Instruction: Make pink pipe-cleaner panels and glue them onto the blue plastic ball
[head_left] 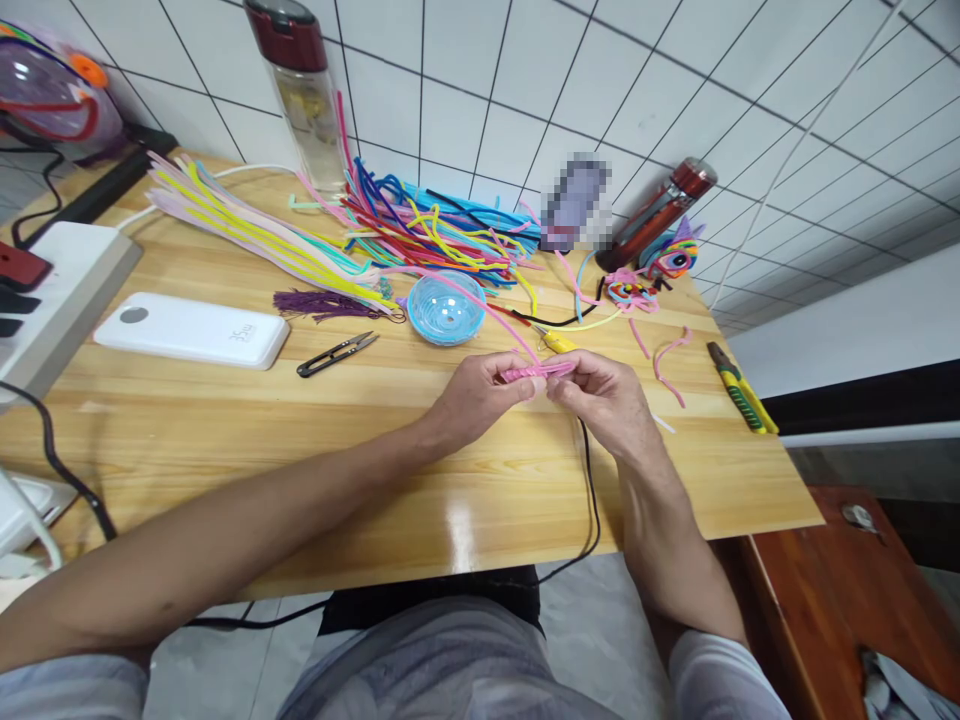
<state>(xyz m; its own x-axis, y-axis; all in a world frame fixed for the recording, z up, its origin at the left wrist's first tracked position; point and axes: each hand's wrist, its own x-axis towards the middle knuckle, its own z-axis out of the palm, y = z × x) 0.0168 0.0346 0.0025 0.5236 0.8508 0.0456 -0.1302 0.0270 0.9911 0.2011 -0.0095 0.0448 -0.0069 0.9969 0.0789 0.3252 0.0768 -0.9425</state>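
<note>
Between my fingertips, above the middle of the wooden table (390,470), is a pink pipe cleaner (534,372), wound and folded into a small flat strip. My left hand (480,395) pinches its left end between thumb and forefinger. My right hand (600,392) grips the right end the same way. A loose length of the pink stem runs up and left past a blue bowl (447,308). Just behind my right hand lies a tool with a yellow handle (556,341), partly hidden.
Bundled pipe cleaners (435,230) lie along the tiled wall. Thread snips (337,354), a white power bank (191,330) and a purple tassel (322,304) lie left. Green-and-yellow pliers (741,390) rest near the right edge. A glass bottle (307,110) and a dark red flask (656,215) stand behind.
</note>
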